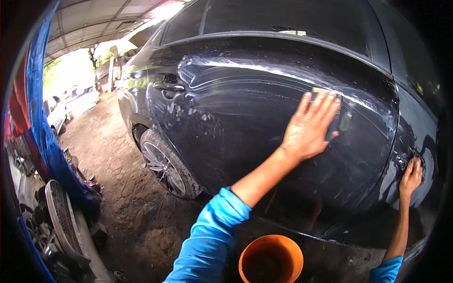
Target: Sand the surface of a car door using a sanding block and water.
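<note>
The dark side of a car fills most of the view, and its rear door point(245, 127) is streaked with whitish wet residue. My left hand point(311, 125) lies over a dark, flat sanding pad point(334, 120) with a yellowish upper edge, pressing it against the upper part of this door. The fingers and palm hide most of the pad. Farther right, my right hand point(412, 177) has its fingers curled at the front door's handle point(411, 156), beside dull grey patches. To the left is the rear door handle point(170, 87), with smears and pale spots around it.
Below the door stands an orange bucket point(298, 259) with a dark inside. The car's rear wheel point(163, 162) rests on rough dirt ground point(113, 155). A blue tarp point(40, 108) hangs at the left above a loose grille part point(61, 217). Beyond it, a white car point(55, 111) is parked.
</note>
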A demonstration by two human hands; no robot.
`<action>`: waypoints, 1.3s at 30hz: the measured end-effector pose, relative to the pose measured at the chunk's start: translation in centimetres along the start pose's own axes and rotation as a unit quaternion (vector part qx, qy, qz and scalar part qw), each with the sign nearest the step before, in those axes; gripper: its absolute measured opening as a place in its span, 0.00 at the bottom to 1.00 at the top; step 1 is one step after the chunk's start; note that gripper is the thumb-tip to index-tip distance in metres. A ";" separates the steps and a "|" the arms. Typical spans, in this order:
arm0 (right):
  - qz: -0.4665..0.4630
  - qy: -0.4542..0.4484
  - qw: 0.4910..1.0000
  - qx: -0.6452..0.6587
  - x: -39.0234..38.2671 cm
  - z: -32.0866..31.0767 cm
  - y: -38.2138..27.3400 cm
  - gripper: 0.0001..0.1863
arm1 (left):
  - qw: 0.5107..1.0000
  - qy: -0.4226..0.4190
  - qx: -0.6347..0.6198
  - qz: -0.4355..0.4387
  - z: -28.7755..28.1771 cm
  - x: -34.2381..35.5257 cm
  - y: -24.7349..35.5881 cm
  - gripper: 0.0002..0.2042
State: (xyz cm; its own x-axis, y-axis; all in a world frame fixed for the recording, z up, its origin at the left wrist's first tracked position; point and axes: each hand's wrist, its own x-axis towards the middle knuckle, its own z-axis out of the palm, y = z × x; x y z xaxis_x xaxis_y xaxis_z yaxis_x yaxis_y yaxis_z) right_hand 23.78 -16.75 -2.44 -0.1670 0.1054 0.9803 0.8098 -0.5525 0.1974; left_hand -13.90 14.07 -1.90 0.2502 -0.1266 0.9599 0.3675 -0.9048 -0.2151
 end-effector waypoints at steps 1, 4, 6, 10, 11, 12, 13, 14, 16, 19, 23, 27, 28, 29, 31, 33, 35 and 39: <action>0.007 -0.011 1.000 0.001 -0.8 -0.3 0.5 0.11 | 0.996 -0.065 0.024 -0.049 -1.5 -0.5 -2.1 0.39; 0.012 -0.012 1.000 -0.002 0.4 -0.3 -0.3 0.11 | 0.967 0.001 0.147 -0.209 -4.5 -5.0 -15.2 0.36; 0.015 -0.014 1.000 0.006 0.6 0.7 -1.7 0.11 | 0.946 0.064 0.133 -0.287 -8.1 -7.2 -23.2 0.32; 0.027 -0.010 1.000 -0.006 0.0 1.3 -0.2 0.13 | 0.908 0.093 0.159 -0.377 -5.4 -8.5 -19.6 0.35; 0.018 -0.008 0.999 -0.029 -0.5 0.8 1.2 0.13 | 0.924 0.081 0.125 -0.353 -1.6 -9.9 -15.2 0.34; 0.013 -0.002 0.999 -0.042 -0.8 0.5 2.0 0.13 | 0.937 0.072 0.102 -0.325 -0.2 -11.8 -11.2 0.34; 0.020 -0.017 0.999 -0.027 -0.5 0.5 1.2 0.13 | 0.948 0.047 0.082 -0.305 -1.6 -13.7 -10.0 0.34; 0.017 -0.014 1.000 -0.022 -0.4 0.7 1.3 0.13 | 0.956 0.023 0.058 -0.288 -2.7 -15.1 -9.8 0.35; 0.011 -0.002 1.000 -0.020 -0.8 1.5 1.8 0.14 | 0.952 0.070 0.100 -0.279 -4.2 -14.0 -14.5 0.33; 0.044 -0.019 0.999 -0.011 -0.6 1.8 1.6 0.15 | 0.912 0.109 0.146 -0.367 -7.5 -11.1 -23.5 0.31; 0.037 -0.016 0.999 -0.026 -1.0 1.4 2.8 0.15 | 0.925 0.118 0.121 -0.340 -4.8 -16.2 -21.4 0.31; 0.014 -0.006 0.998 -0.054 -0.7 2.5 2.8 0.16 | 0.863 0.132 0.177 -0.455 -3.4 -15.3 -20.7 0.33; 0.026 -0.019 0.999 -0.041 -1.0 2.8 3.0 0.16 | 0.848 0.133 0.209 -0.469 -3.9 -12.6 -22.1 0.33; 0.036 -0.035 0.998 -0.035 -1.2 2.3 3.6 0.16 | 0.838 0.132 0.219 -0.482 -4.6 -9.4 -22.8 0.33; 0.020 -0.018 0.999 -0.040 -0.9 2.3 3.7 0.16 | 0.849 0.138 0.206 -0.466 -5.2 -7.5 -23.3 0.33; 0.007 -0.007 0.999 -0.045 -1.1 1.9 3.7 0.16 | 0.881 0.130 0.183 -0.416 -4.9 -11.3 -23.6 0.32; 0.016 -0.005 0.999 -0.047 -1.0 1.1 3.7 0.16 | 0.889 0.120 0.146 -0.416 -3.7 -17.7 -22.0 0.32; 0.015 -0.006 0.999 -0.030 -1.0 2.2 2.5 0.16 | 0.850 0.117 0.166 -0.487 -4.6 -14.1 -23.0 0.34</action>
State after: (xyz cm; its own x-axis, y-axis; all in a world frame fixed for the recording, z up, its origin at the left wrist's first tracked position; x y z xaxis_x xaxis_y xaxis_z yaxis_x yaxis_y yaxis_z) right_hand 27.23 -16.39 -2.87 -0.1363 0.0976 0.9858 0.7794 -0.6037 0.1676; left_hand -30.05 34.81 -9.68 -0.4870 0.5042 0.7132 0.5406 -0.4674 0.6995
